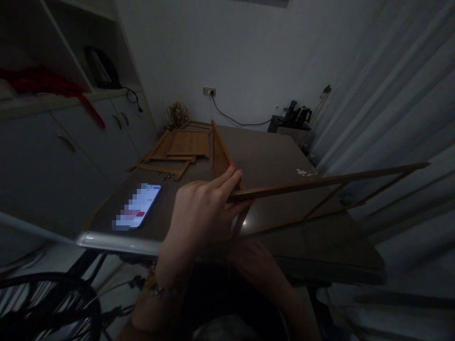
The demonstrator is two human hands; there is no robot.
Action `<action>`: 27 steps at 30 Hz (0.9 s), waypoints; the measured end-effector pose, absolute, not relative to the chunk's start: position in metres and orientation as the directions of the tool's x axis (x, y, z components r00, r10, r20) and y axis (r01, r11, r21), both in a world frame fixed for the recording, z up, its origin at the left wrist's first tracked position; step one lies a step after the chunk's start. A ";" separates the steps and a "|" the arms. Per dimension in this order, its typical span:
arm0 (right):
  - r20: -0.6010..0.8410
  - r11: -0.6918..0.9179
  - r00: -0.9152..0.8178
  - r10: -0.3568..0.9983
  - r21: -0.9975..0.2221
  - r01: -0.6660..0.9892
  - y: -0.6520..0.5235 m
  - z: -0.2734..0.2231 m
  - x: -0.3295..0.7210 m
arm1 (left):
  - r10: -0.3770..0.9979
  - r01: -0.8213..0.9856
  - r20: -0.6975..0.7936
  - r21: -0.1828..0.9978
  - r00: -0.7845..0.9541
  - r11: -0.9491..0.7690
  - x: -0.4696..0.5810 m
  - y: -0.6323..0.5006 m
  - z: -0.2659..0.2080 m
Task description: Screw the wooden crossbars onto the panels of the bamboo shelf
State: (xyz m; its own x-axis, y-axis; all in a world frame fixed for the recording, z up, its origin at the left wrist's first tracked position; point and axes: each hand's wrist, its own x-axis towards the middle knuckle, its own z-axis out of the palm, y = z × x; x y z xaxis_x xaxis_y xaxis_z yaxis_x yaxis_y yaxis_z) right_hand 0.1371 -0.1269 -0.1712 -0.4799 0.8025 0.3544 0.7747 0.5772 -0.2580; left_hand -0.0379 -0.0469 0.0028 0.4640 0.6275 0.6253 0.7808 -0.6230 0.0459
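Observation:
My left hand (201,206) is closed around the corner where a wooden panel (221,154) and a long wooden frame (302,187) meet. The panel stands on edge and points toward the wall, while the frame stretches off to the right, tilted, with open space between its rails. Below that corner, close to the table's near edge, is my right hand (254,260). Its fingers are dim and partly hidden, so I cannot tell what they hold. Left of my left hand, a phone (147,206) with a lit, partly blurred screen lies on the table.
More wooden panels (188,143) lie stacked at the table's (256,147) far left, small metal pieces (168,176) beside them. A black kettle (303,115) stands beyond the right corner. Cabinets (78,128) line the left, a curtain (401,118) the right; a fan (50,308) is lower left.

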 end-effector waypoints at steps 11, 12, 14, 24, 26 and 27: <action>0.356 0.581 -0.489 0.796 -0.226 0.782 -0.125 -0.169 0.135 | 0.616 0.790 0.620 -0.009 0.485 -0.613 -0.039 -0.046 0.004; 0.346 0.582 -0.495 0.797 -0.220 0.783 -0.125 -0.168 0.136 | 0.616 0.791 0.620 -0.011 0.486 -0.612 -0.038 -0.046 0.004; 0.335 0.588 -0.507 0.794 -0.213 0.780 -0.125 -0.168 0.135 | 0.613 0.791 0.623 -0.016 0.486 -0.611 -0.038 -0.046 0.004; 0.298 0.555 -0.476 0.827 -0.299 0.776 -0.127 -0.178 0.135 | 0.617 0.789 0.622 -0.002 0.481 -0.614 -0.038 -0.046 0.003; 0.290 0.543 -0.464 0.837 -0.339 0.768 -0.127 -0.178 0.136 | 0.619 0.786 0.617 0.001 0.486 -0.618 -0.039 -0.046 0.003; 0.290 0.537 -0.456 0.841 -0.358 0.764 -0.127 -0.177 0.136 | 0.619 0.785 0.616 0.002 0.488 -0.620 -0.039 -0.046 0.003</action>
